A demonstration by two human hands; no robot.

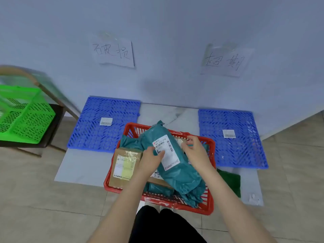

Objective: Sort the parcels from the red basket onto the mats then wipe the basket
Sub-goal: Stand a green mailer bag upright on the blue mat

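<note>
Green basket [22, 116] is parked on the dark seat of a wood-framed chair [52, 109] off to the left, kinda blurry. Two handwritten paper signs are taped to the pale wall [166, 23], left sign [114, 53] and right sign [226, 61], well apart. Beige tile floor [43, 199], with a light marbled slab [82, 167] against the wall.

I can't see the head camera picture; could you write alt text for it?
A person's left hand and right hand grip a teal mailer bag in a red basket that also holds a cardboard box. The left blue mat and right blue mat flank the basket by the wall, each under a handwritten sign; a green basket sits far left.
</note>
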